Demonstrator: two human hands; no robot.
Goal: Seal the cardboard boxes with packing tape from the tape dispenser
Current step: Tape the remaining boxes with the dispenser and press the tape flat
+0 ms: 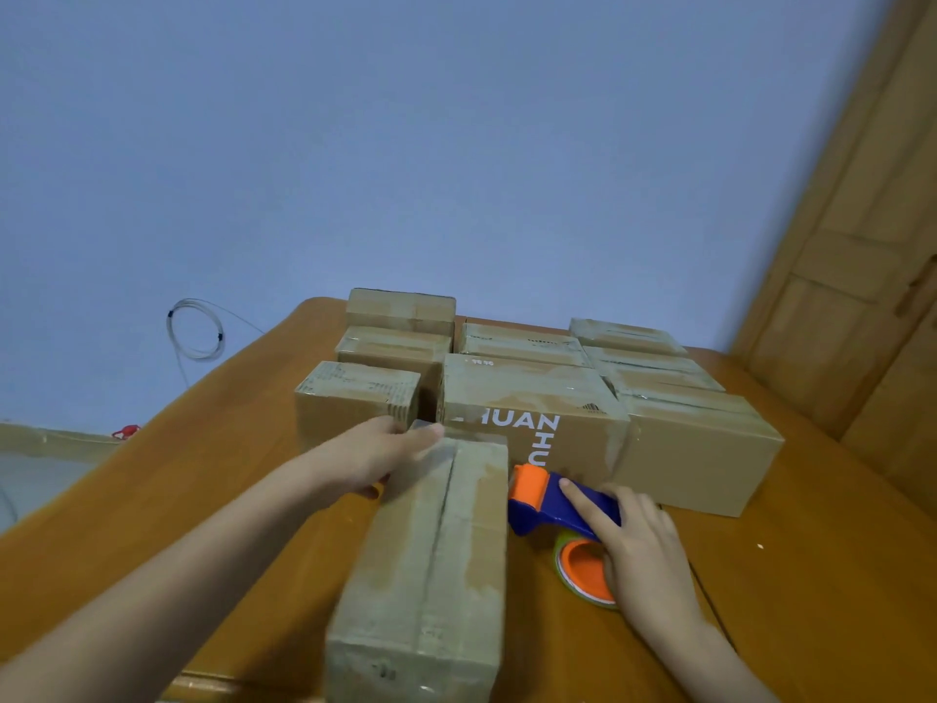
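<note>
cardboard box (431, 550) (oblong, tape-patched), plastic dispenser (552, 504)

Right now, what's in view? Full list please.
Near box: 1, brown, table front, seam up.
Stacked boxes: about nine, brown, behind it.
Tape dispenser: 1, blue and orange, right of near box.
Table: 1, orange-brown wood.
Wire coil: 1, pale, on blue wall.
Door: 1, wooden, right.
Left hand: holds near box's far end.
Right hand: grips dispenser.
</note>
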